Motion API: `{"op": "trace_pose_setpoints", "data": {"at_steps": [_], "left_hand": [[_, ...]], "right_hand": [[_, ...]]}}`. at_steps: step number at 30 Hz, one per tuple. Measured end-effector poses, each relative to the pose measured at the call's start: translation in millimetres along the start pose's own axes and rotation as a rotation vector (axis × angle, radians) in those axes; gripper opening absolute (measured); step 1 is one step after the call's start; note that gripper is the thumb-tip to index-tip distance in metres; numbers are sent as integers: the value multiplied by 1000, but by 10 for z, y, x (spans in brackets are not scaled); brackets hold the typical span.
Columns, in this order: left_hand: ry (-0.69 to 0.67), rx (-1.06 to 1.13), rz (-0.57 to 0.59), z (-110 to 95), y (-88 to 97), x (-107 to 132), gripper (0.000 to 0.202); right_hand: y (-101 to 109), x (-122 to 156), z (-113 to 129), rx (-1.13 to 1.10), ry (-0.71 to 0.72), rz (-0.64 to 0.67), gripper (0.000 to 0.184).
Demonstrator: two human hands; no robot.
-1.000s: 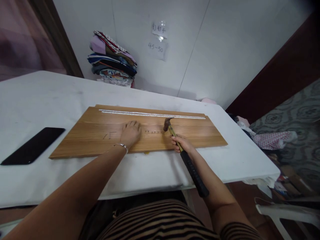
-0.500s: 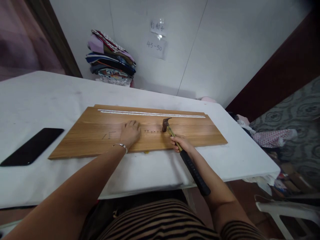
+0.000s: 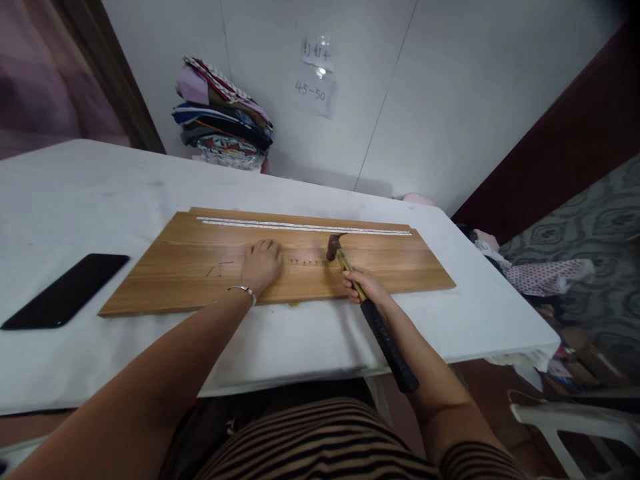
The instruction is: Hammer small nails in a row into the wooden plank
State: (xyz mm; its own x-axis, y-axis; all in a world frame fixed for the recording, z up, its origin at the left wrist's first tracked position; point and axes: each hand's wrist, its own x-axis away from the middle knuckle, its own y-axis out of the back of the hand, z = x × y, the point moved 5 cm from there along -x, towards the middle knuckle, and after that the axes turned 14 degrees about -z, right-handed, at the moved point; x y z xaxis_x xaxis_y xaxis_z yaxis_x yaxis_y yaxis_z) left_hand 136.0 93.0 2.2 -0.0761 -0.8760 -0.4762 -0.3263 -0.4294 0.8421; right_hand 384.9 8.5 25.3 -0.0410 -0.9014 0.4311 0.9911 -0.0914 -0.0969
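Observation:
My right hand (image 3: 367, 283) is closed around the yellowish shaft of a claw hammer (image 3: 383, 337), just above its black grip. The hammer's brown head is over the wooden board (image 3: 395, 257), at the right end of a short row of several small nails (image 3: 304, 262). I cannot tell whether the head touches a nail. Flat on the board, left of the row, rests my left hand (image 3: 263, 265) with its fingers spread, holding nothing. Thin dark pieces like loose nails (image 3: 220, 268) lie on the board to its left. Two white measuring strips (image 3: 305, 227) run along the far side.
A black phone (image 3: 65, 290) lies on the white table (image 3: 240, 347), left of the board. Folded cloths (image 3: 225, 117) are stacked against the wall at the back. Paper notes (image 3: 315, 90) are taped there. A white plastic stool (image 3: 575, 427) stands at the lower right.
The hammer head is slightly higher and further right than before, still in my right hand. My left hand keeps its place on the board.

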Motion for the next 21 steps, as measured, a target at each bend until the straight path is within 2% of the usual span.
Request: {"op": "trace_pose_setpoints", "data": {"at_steps": [6,9,11,13,14,17,19,21], "left_hand": [[67,95,-2,79,9,-47,40],[193,263,-51,155,91,-48,43],[279,378,-95,122,166,-25,43],[316,510,-93,-52,214,-13,43],[318,606,-40,-196,207,-21,45],[448,994,202,-668,110,-106,52],[519,1159,335,-910,54,-214,55],[569,1175,327,-975,49,-329,50]], "right_hand": [[-4,-14,-21,15,-8,-18,36],[-8,-25,-8,1,0,-5,35],[-26,-49,26,-7,19,-8,33],[-79,-96,75,-18,52,-19,32],[-123,-130,101,-23,74,-27,31],[-314,-273,153,-38,168,-73,27],[-475,-370,155,-52,258,-115,21],[-661,-428,113,-56,337,-106,18]]}}
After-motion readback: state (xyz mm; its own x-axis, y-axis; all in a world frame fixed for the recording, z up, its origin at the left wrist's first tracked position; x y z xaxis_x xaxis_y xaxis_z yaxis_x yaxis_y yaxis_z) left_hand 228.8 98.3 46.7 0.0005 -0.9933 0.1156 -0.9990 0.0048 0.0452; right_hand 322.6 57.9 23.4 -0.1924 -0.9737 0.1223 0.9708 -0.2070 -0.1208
